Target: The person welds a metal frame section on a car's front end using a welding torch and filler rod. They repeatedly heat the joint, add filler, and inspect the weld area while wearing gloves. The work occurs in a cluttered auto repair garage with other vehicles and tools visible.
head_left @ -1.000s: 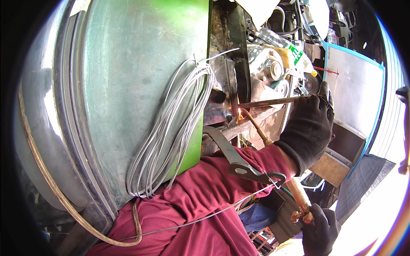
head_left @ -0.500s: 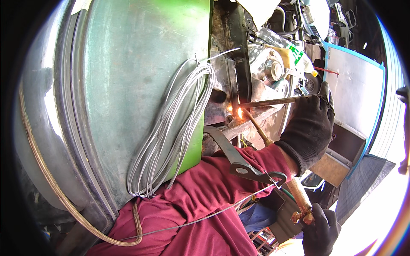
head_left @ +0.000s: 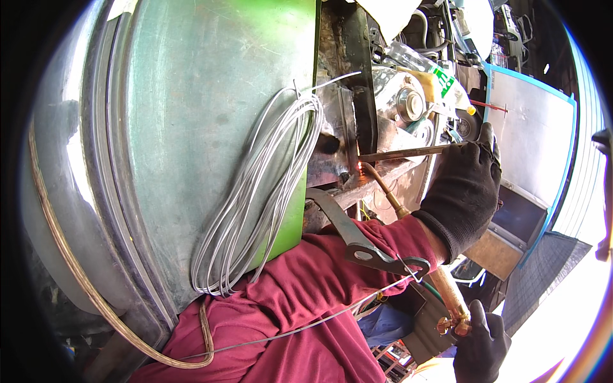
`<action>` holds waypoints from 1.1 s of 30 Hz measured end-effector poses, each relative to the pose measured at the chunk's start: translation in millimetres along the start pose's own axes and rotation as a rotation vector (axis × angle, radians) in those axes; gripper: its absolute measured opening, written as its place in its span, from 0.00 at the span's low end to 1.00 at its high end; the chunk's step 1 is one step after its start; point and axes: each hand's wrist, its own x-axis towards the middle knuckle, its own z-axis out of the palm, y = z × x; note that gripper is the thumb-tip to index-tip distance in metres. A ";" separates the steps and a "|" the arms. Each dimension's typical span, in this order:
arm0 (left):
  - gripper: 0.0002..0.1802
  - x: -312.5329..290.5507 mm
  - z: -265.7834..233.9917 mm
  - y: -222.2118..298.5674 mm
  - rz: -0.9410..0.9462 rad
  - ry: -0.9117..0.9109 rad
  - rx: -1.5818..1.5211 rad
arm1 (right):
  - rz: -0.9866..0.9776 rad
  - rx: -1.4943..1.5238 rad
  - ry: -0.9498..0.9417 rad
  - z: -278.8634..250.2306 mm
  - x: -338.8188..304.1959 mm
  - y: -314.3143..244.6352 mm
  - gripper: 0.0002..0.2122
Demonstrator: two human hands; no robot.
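Observation:
My left hand, in a black glove, is closed round a long dark metal bar. The bar's far end touches the rusty metal body edge beside a small glowing spot. Just under that spot sits the tip of a brass gas torch, its shaft passing behind my left forearm. At the torch's knobbed end, lower right, my gloved right hand is closed on it, fingers by the brass knobs; part of the grip is hidden. A coil of thin grey wire hangs on the green panel.
The green panel fills the left. A dark strap with a hole lies over my maroon sleeve, a thin wire hooked to its end. A brown hose curves along the left. A clear bottle stands among engine parts behind the work.
The bright flame and glow at the torch tip have shrunk to a small orange spot. Both hands stay almost where they were, with the bar and torch still held.

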 end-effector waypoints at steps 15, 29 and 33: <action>0.37 -2.1 -5.4 -0.2 0.015 0.031 -0.004 | -0.056 0.079 0.099 4.3 2.6 -1.6 0.22; 0.34 -1.4 -5.1 0.6 -0.018 0.020 -0.075 | -0.062 0.022 0.085 11.3 -3.0 0.9 0.22; 0.35 -1.2 -4.8 0.5 -0.010 0.070 -0.055 | -0.070 0.017 0.087 14.3 -4.5 1.5 0.22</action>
